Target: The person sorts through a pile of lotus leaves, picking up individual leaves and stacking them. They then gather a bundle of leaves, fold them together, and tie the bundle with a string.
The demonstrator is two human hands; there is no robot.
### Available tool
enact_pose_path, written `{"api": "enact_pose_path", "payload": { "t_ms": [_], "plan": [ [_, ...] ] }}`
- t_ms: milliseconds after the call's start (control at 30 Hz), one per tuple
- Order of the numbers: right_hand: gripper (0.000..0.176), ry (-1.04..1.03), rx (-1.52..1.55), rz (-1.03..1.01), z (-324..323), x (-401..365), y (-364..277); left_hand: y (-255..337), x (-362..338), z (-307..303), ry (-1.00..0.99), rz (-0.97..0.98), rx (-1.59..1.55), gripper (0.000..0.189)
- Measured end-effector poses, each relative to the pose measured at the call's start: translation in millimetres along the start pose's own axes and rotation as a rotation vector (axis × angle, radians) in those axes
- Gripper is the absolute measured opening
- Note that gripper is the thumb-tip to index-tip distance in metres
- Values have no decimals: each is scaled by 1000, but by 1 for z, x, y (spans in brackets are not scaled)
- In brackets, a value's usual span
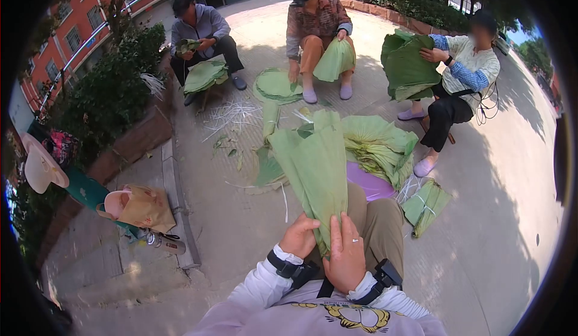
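A folded bundle of large green lotus leaves (pixel 314 170) stands upright over my lap, wide at the top and narrow at the bottom. My left hand (pixel 299 235) pinches its lower left edge, thumb on the front. At the lower right, my right hand (pixel 346 256) grips the narrow end, with its fingers stretched up along the leaf. Just beyond my knees, a pile of spread, creased leaves (pixel 379 146) rests on a purple basin or sheet (pixel 368 182). Beside my right knee lies a tied leaf bundle (pixel 425 206) with white string around it.
Three seated people handle leaves: one in grey (pixel 201 29), one in a patterned top (pixel 318 20), one at right (pixel 472 65). White strips (pixel 235 117) and leaf scraps litter the ground. A paper bag (pixel 147 208) and a bottle (pixel 165 242) stand left, near a curb.
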State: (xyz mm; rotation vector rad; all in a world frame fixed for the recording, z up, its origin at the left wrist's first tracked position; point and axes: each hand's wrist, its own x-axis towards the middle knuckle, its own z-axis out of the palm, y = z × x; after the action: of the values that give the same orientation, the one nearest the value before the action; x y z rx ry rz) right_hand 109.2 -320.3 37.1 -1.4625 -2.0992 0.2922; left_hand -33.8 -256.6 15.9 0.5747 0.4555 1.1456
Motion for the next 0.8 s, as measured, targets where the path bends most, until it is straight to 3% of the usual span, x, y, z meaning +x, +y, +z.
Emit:
{"api": "enact_pose_path", "payload": {
  "t_ms": [33,133,200,500,567,667,700,800],
  "plan": [
    [80,17,-37,0,5,-1,1,-3,0,4,45,-5,95,41],
    [88,-25,-64,-55,16,-2,7,-12,9,16,282,-3,486,36],
    [83,22,-48,-98,10,1,6,-16,20,7,312,74,256,34],
    [57,40,105,-191,-21,-29,28,53,50,-35,507,435,0,36],
    [58,-13,159,-156,-11,-44,47,65,48,-41,487,416,-79,38],
    [61,-390,277,-3,-12,-51,56,71,53,-55,433,367,-176,38],
    [67,-427,264,-87,-22,-43,54,71,53,-60,400,343,-194,38],
    [68,-389,519,-70,-48,-20,66,73,44,-40,283,288,-97,39]
  ]
}}
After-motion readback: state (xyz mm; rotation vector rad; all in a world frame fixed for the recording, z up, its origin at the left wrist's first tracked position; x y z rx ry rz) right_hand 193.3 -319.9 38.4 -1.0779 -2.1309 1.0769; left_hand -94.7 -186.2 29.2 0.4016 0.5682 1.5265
